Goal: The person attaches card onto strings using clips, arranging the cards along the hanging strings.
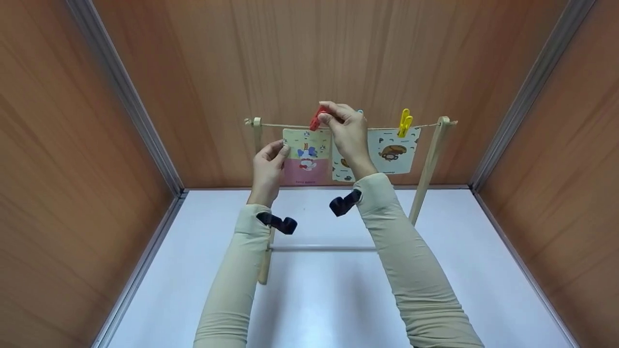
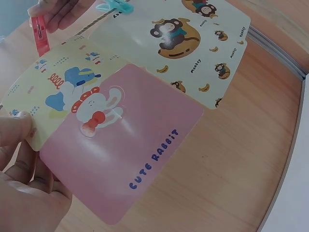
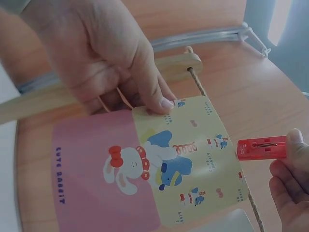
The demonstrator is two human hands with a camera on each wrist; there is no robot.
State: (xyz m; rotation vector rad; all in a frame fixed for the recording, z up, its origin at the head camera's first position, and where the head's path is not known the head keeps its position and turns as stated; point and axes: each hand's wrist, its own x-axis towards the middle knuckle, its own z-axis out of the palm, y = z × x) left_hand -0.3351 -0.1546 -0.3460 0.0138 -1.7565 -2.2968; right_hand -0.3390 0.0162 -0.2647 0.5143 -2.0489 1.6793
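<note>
A pink and yellow card with a rabbit [image 1: 307, 175] and the words "CUTE RABBIT" hangs down along a thin rope [image 1: 275, 125]. My left hand [image 1: 267, 170] pinches its left edge between thumb and fingers. With thumb and fingertips my right hand [image 1: 352, 135] pinches a red clothespin [image 3: 260, 149], its tip at the card's top edge by the rope. Whether it clamps the card cannot be made out. Right of it, a white card with monkeys [image 1: 394, 151] hangs under a yellow clothespin [image 1: 405, 123] and a light blue clothespin [image 2: 116, 6], partly hidden by my right hand in the head view.
Two wooden posts hold the rope; the right post [image 1: 429, 166] slants behind my right forearm. A pale crossbar [image 1: 324, 249] runs low between them above the white tabletop [image 1: 309, 309]. Wood-grain panels [image 1: 309, 58] with grey metal edging enclose the back and sides.
</note>
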